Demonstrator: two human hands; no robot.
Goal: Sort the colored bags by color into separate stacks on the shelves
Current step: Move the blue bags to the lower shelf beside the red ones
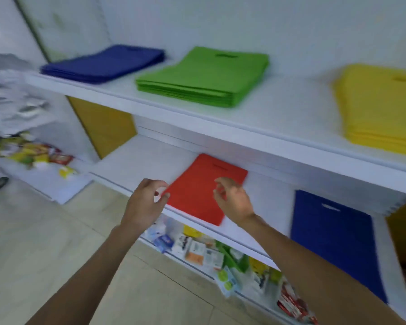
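The red bag (197,191) lies flat on the middle shelf (131,165), centre frame. The left hand (145,202) is at its left corner and the right hand (233,202) over its right side, each grip loosely curled, pinching nothing. Above sit a blue stack (103,63), a green stack (204,76) and a yellow stack (382,106). The labels on the packets (197,250) below are too blurred to read.

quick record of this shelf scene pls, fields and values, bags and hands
upper shelf: blue stack, green stack, yellow stack, left to right
middle shelf: red bag, blue bag apart to its right
left grip: at red bag's left corner, fingers loosely curled, holding nothing
right grip: over red bag, fingers loosely curled, holding nothing
lower shelf: small packaged goods, blurred
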